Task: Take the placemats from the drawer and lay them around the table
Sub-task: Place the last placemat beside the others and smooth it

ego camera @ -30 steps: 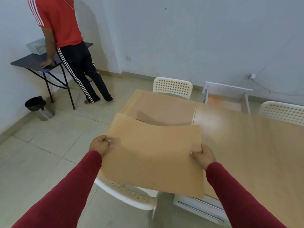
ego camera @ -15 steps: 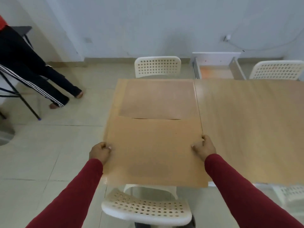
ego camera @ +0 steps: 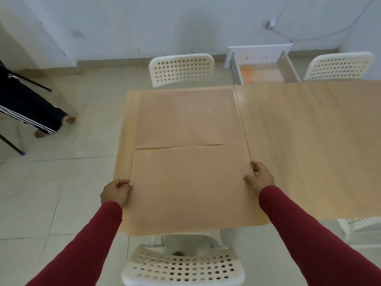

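Single head-worn wide-angle view, looking steeply down and forward from close above the surface (ego camera: 309, 141), wall along the frame's top, floor at left, chair (ego camera: 181, 267) at bottom centre.

no readable text, labels, brands or numbers anywhere, placemats (ego camera: 189, 182), table (ego camera: 309, 141), chairs (ego camera: 181, 69) and drawer (ego camera: 261, 65) all unmarked, faint smudges on far placemat too blurred to read

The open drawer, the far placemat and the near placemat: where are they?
open drawer (ego camera: 260, 73): head view, its orange floor.
far placemat (ego camera: 185, 118): head view, its middle.
near placemat (ego camera: 189, 186): head view, its middle, between the hands.
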